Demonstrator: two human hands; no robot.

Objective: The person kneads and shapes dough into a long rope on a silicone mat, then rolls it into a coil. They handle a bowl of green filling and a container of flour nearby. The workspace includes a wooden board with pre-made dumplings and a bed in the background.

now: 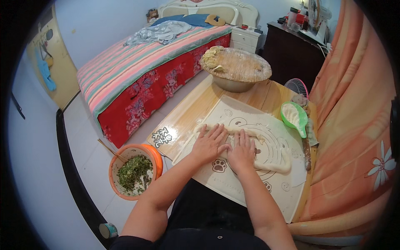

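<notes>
- Left hand (207, 145): flat, fingers spread wide, palm down on the near-left part of the dough rope (273, 166). Grips nothing; presses only.
- Right hand (243, 152): flat too, fingers closer together, palm on the rope just right of the left hand, thumbs nearly touching.
- Dough rope: pale, lies on the mat (233, 185), curving from under the hands out right and round toward the mat's far side. Right part looks thicker than the part under the palms, though the lens bends things.
- Mat: cream, printed with rings and paw marks, lies on the wooden bench (189, 112); its near edge is closest to the person.
- Judgement, step in hand: rolling the rope thinner. Doing it well likely means light, even pressure, palms travelling apart along the rope, so thickness evens out and no flat spots form.
- Judgement, risk: pressing hard at one spot may pinch or tear the rope; a dry mat surface should help it roll, not slide.
- Green scoop (294, 118): at the mat's far-right edge, holds white flour.
- Orange bowl (135, 171): left of the mat, below bench level on the floor side; chopped green filling inside, a stick resting in it.
- Round tray (243, 66): beyond the mat's far end, sits on a metal basin; folded dumplings (211, 57) on its left rim.
- Bed (137, 66): beyond the mat, far left, striped cover.
</notes>
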